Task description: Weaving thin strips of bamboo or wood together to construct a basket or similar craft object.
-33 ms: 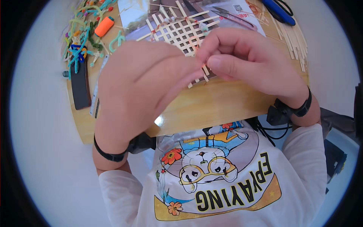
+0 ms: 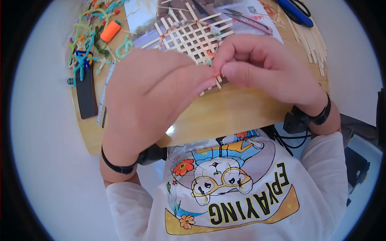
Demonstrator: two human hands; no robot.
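A lattice of pale, flat strips (image 2: pixel 196 45) is woven into an open grid, its strip ends sticking out all round. Orange-red thread (image 2: pixel 217 74) runs around its edge, where a few pale greenish-white lumps (image 2: pixel 214 30) also sit. My left hand (image 2: pixel 161 86) is closed at the near edge of the lattice, its palm and back covering the left part. Close against it, my right hand (image 2: pixel 257 66) pinches with thumb and forefinger. The orange-red thread shows between the fingertips of both hands. Exactly how the left fingertips grip is partly hidden.
Under the lattice lies a printed sheet (image 2: pixel 140 20). Scissors (image 2: pixel 247 20) rest behind it, with blue-handled cutters (image 2: pixel 295 12) and loose strips (image 2: pixel 311 46) at right. At left are an orange thread spool (image 2: pixel 110 31), colourful fuzzy stems (image 2: pixel 86 38), a dark phone (image 2: pixel 85 94) and a ruler (image 2: pixel 105 94).
Both hands have shifted slightly toward me, and a bit more of the lattice's right edge shows beside the right hand. Both stay closed together at its near edge.
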